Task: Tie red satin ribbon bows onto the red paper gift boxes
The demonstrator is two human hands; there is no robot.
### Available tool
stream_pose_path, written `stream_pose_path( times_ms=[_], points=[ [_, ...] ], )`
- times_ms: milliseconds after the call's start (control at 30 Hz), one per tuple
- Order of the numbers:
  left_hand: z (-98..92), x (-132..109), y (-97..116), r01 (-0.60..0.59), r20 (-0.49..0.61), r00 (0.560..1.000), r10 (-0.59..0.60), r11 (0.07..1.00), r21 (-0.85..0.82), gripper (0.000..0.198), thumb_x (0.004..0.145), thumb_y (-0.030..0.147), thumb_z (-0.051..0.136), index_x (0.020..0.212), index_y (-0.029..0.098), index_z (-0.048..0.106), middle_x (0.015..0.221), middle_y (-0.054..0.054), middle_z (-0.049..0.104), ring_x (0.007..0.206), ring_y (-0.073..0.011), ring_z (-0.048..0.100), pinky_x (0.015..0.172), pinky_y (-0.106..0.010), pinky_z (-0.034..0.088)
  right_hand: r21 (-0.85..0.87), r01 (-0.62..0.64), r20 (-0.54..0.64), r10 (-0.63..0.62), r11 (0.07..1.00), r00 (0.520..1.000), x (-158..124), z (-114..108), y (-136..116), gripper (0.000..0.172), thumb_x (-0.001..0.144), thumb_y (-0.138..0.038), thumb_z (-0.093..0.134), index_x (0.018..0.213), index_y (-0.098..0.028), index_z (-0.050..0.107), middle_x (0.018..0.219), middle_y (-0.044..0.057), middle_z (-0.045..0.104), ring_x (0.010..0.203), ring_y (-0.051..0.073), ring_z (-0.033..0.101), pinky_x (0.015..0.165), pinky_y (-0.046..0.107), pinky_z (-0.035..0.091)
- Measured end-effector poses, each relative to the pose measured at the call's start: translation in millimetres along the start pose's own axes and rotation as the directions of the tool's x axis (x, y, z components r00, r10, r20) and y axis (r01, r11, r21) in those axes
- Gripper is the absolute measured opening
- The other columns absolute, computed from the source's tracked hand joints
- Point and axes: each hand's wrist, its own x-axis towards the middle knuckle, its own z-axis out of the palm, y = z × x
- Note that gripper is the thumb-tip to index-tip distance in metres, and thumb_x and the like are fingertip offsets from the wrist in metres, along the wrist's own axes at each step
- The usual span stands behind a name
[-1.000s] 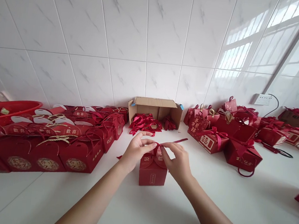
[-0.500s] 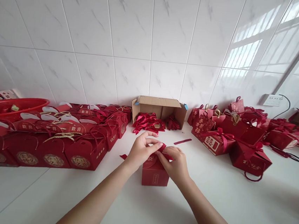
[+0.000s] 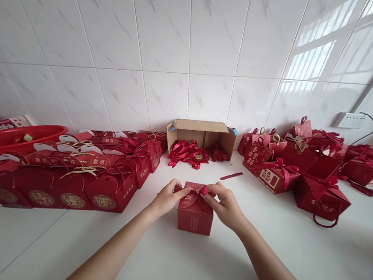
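Observation:
A small red gift box (image 3: 194,218) stands on the white counter (image 3: 175,258) in front of me. A red ribbon (image 3: 203,190) sits on its top flaps. My left hand (image 3: 167,196) pinches the ribbon at the box's upper left, fingers closed. My right hand (image 3: 225,204) pinches it from the right, fingers curled tight. Both hands rest against the box top.
Rows of finished red boxes (image 3: 80,178) fill the counter's left side, beside a red basin (image 3: 15,134). A cardboard carton (image 3: 202,135) spilling red ribbons (image 3: 188,152) stands at the wall. More red boxes (image 3: 301,177) lie to the right. A loose ribbon strip (image 3: 231,176) lies behind the box.
Both hands have dropped lower onto the box top and closed tighter on the ribbon. My left fingers, spread before, are now curled. The camera view shifted slightly.

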Motion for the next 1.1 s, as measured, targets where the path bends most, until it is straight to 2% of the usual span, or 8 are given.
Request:
stream_pose_path(
  times_ms=[133,267,367,533,633,767,933,1100],
  points=[
    [1.5,2.0,-0.7,0.065,0.067,0.996,-0.061,0.996,-0.055,0.041,0.074,0.056,0.056,0.061,0.019,0.044,0.059,0.005,0.043,0.056,-0.0120,0.041,0.054,-0.024,0.029,0.111,-0.057,0.057,0.051,0.992,0.997,1.4,-1.9,-1.1,0.024,0.089,-0.034,0.049,0.074,-0.021,0.064,0.076,0.004,0.064,0.077,0.018,0.054,0.069,0.030,0.046],
    [-4.9,-2.2,3.9,0.087,0.070,0.994,-0.079,0.990,-0.111,0.036,0.073,0.046,0.060,0.060,0.019,0.040,0.055,0.007,0.035,0.052,-0.0095,0.032,0.051,-0.023,0.021,0.369,-0.249,0.027,0.257,0.896,0.966,5.0,7.3,-10.2,0.024,0.082,-0.039,0.055,0.077,-0.018,0.065,0.074,0.004,0.066,0.068,0.016,0.057,0.063,0.027,0.044],
    [-11.9,-8.2,11.4,0.060,0.062,0.997,-0.051,0.987,-0.151,0.033,0.072,0.036,0.059,0.056,0.018,0.037,0.054,0.006,0.034,0.051,-0.0089,0.029,0.051,-0.023,0.020,0.437,-0.343,-0.004,0.383,0.832,0.924,8.3,14.5,-19.2,0.023,0.078,-0.038,0.058,0.072,-0.017,0.063,0.067,0.001,0.063,0.060,0.014,0.054,0.056,0.024,0.041],
    [-18.1,-16.2,20.0,-0.003,0.065,0.998,0.020,0.971,-0.240,0.024,0.077,0.033,0.055,0.063,0.018,0.043,0.059,0.004,0.044,0.058,-0.0101,0.039,0.056,-0.023,0.029,0.327,-0.358,-0.033,0.389,0.875,0.921,11.5,17.3,-27.7,0.018,0.078,-0.029,0.053,0.066,-0.018,0.062,0.064,0.000,0.061,0.058,0.013,0.051,0.056,0.024,0.039],
    [-19.9,-20.3,21.4,-0.019,0.073,0.997,0.040,0.963,-0.270,0.026,0.081,0.034,0.053,0.063,0.018,0.044,0.061,0.003,0.046,0.061,-0.0106,0.041,0.058,-0.023,0.031,0.239,-0.342,-0.082,0.369,0.909,0.926,11.2,17.9,-27.8,0.019,0.078,-0.025,0.050,0.065,-0.019,0.062,0.062,-0.001,0.062,0.058,0.014,0.051,0.058,0.024,0.040],
    [-22.1,-29.4,26.2,-0.038,0.087,0.994,0.066,0.958,-0.284,0.027,0.085,0.034,0.051,0.064,0.017,0.049,0.064,0.001,0.052,0.063,-0.0117,0.047,0.058,-0.024,0.033,0.186,-0.321,-0.129,0.347,0.929,0.929,9.7,21.3,-25.0,0.019,0.079,-0.029,0.052,0.073,-0.021,0.068,0.063,0.000,0.065,0.058,0.015,0.054,0.059,0.026,0.041],
    [-18.8,-40.5,41.0,-0.149,0.074,0.981,0.179,0.941,-0.302,0.026,0.087,0.029,0.051,0.065,0.016,0.056,0.065,0.000,0.059,0.065,-0.0123,0.054,0.070,-0.026,0.041,0.127,-0.326,-0.164,0.344,0.937,0.925,9.5,26.3,-21.7,0.018,0.079,-0.032,0.054,0.081,-0.023,0.070,0.068,0.001,0.069,0.061,0.016,0.058,0.059,0.026,0.042],
    [-11.0,-35.1,61.6,-0.208,0.111,0.963,0.244,0.942,-0.264,0.019,0.084,0.027,0.056,0.071,0.015,0.061,0.071,-0.002,0.065,0.064,-0.0122,0.057,0.069,-0.026,0.045,-0.071,-0.212,-0.181,0.197,0.975,0.964,6.9,25.0,-26.7,0.019,0.080,-0.024,0.051,0.079,-0.023,0.069,0.063,0.000,0.067,0.056,0.014,0.053,0.063,0.027,0.039]
  ],
)
